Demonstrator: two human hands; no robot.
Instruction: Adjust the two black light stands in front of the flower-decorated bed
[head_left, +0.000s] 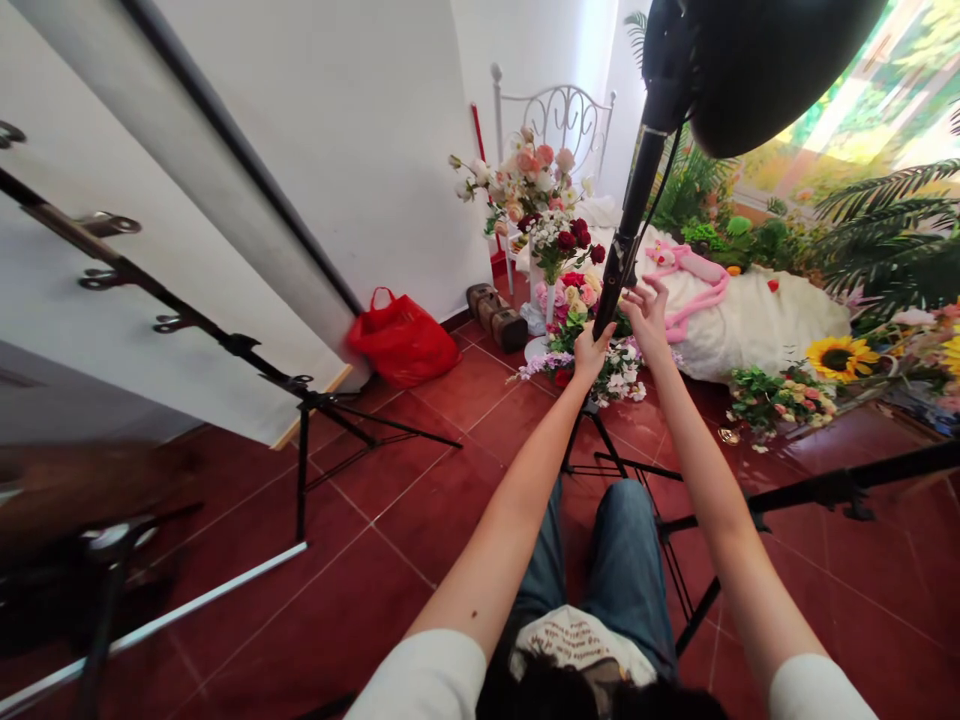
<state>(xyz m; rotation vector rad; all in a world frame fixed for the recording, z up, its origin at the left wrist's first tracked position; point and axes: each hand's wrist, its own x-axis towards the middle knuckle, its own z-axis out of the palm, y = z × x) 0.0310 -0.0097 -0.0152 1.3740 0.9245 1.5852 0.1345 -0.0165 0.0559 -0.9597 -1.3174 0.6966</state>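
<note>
My left hand is closed around the black pole of a light stand, below its clamp joint. Just right of the pole is my right hand, its fingers spread and bent beside the clamp. Whether a fingertip touches the clamp I cannot tell. A large black lamp head tops the pole, and a thin cable hangs from it. The stand's legs spread on the floor in front of my knees.
Flower arrangements stand behind the pole. A pink plush toy lies on white fabric. A red bag sits by the wall. Another tripod is at left, and a black stand crosses at right. Sunflowers are at far right.
</note>
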